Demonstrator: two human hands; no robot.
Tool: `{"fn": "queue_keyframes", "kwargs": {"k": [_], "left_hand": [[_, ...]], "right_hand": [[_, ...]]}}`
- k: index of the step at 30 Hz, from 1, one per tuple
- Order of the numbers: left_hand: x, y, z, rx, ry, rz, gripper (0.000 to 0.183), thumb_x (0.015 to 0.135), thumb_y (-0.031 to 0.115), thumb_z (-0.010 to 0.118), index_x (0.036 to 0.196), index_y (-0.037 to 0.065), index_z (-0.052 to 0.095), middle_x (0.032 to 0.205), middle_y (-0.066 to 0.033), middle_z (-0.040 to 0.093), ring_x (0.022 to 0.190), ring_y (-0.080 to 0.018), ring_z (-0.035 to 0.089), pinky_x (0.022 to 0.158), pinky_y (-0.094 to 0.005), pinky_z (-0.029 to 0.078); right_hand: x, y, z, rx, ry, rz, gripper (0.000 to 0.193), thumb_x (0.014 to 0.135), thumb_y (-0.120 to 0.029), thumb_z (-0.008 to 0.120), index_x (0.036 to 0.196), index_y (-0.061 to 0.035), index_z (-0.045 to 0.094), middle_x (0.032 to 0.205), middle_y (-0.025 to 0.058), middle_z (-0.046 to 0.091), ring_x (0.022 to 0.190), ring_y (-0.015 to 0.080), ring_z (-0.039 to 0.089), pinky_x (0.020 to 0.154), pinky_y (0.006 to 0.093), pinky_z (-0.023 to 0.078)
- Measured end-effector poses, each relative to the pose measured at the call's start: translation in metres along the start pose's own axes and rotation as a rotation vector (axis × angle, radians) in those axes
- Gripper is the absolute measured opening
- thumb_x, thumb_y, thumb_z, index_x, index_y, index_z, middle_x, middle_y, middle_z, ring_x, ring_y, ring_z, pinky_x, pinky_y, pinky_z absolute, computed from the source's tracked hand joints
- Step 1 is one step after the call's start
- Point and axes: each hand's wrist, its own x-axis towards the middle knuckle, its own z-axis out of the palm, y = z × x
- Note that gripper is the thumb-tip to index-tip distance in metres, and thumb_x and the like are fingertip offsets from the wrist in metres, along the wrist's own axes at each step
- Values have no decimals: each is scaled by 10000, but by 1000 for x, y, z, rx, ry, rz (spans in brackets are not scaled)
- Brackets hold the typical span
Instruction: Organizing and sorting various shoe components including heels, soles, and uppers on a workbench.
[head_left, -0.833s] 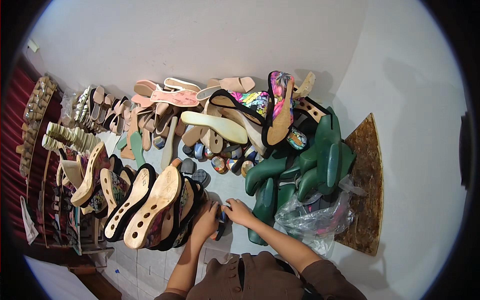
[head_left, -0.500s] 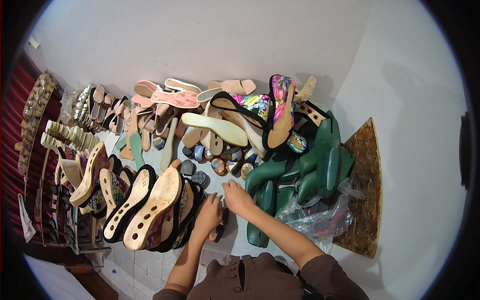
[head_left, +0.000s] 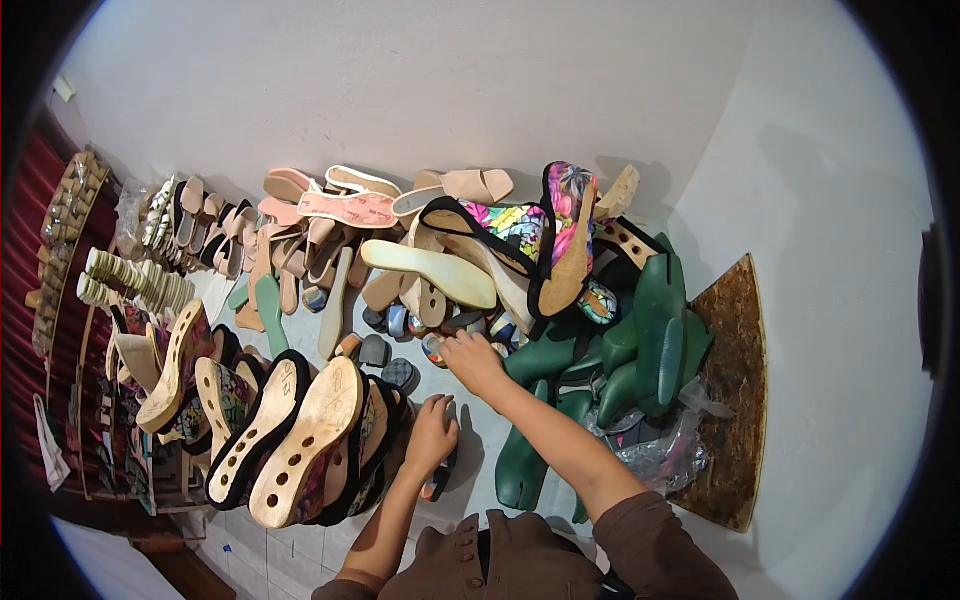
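Note:
My right hand [head_left: 472,360] reaches forward among several small heel blocks covered in coloured patterns. Its fingers are closed at a round-ended heel block [head_left: 431,346], whose far side shows past the fingertips. My left hand [head_left: 433,436] is low over the white tabletop, fingers a little apart, with nothing visible in it. Below that hand, partly hidden by the wrist, lies a dark piece with coloured patches [head_left: 436,486]. Two grey heel blocks [head_left: 374,351] sit forward of my left hand. Wooden wedge soles with black edging [head_left: 312,440] stand just left of it.
Green shoe lasts [head_left: 655,325] are heaped at the right, beside clear plastic bags [head_left: 665,455] and a rusty-brown board [head_left: 735,400]. Pink and beige sandals [head_left: 350,209], a pale sole [head_left: 430,272] and floral wedges [head_left: 570,230] are piled along the wall. A stacked rack [head_left: 75,215] stands far left.
My right hand has moved forward from the bare tabletop to the patterned heel blocks. My left hand has shifted slightly right and stays low near the wedge soles.

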Motion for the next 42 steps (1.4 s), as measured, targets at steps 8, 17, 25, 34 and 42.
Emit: {"fn": "queue_keyframes", "kwargs": {"k": [8,17,25,34,42], "left_hand": [[1,10,0,-358,151,-100,677,720,102,669,1289,-30,328,1230,-232,431,1106,-391,461,912,-398,408],[3,15,-12,-19,282,80,639,667,131,730,1207,-21,425,1082,-207,468,1030,-387,470,886,-414,398],[6,-11,9,-319,109,-147,585,668,178,749,1140,-7,457,1060,-186,508,948,-293,549,811,-363,443],[-4,-19,12,-272,124,-103,600,624,77,721,1145,-21,441,1062,-182,469,991,-321,507,853,-358,426],[-8,-9,3,-299,56,63,562,612,85,744,1103,-11,488,1046,-163,477,985,-337,506,857,-368,425]], "right_hand": [[-44,-9,-54,913,-38,450,547,706,-331,687,1082,9,484,973,224,587,909,366,578,781,417,461],[-30,-3,-67,893,-264,225,513,763,-438,602,972,30,610,927,221,624,873,363,600,787,401,469],[6,16,2,239,4,313,293,717,-126,595,974,12,563,1020,202,520,952,357,525,709,408,507],[13,-2,-33,349,-201,365,562,613,-175,696,1111,-4,496,1047,227,471,983,361,514,713,410,526],[-57,-2,-67,1204,71,380,621,618,-128,724,1157,-20,436,1115,190,485,1041,323,513,898,366,417]]}}
